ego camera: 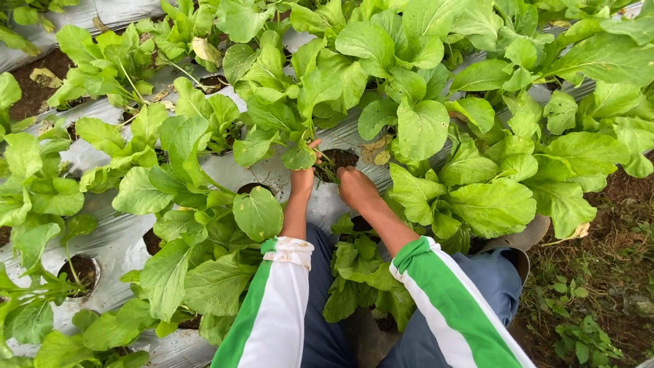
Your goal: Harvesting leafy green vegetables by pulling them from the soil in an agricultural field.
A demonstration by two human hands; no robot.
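Both of your hands reach forward into the middle of a garden bed covered with silver-grey plastic mulch sheet (pixel 116 238), which runs as a long band from lower left to upper right and is cut with round planting holes showing dark soil. Your left hand (pixel 302 178) is closed around the base of a leafy green plant (pixel 300 102), its grip tight on the bunched stems just above the planting hole (pixel 338 160); one small round leaf folds over your fingers. The plant stands roughly upright, its long axis running from the hole away from you, with stems fanning out into broad leaves toward the top of the view. Your right hand (pixel 355 187) rests just beside the left, at the near edge of the same hole, back of the hand upward and fingers curled down toward the soil; you cannot tell whether its grip holds anything, since the fingertips are hidden. Your sleeves are white with green stripes, and your blue trousers (pixel 490 279) show below as you crouch. More leafy plants (pixel 490 197) crowd both sides, the bigger ones to the right. An empty hole (pixel 82 271) with a thin stem sits at lower left. Bare earth and small weeds (pixel 593 300) lie along the right edge, off the sheet.
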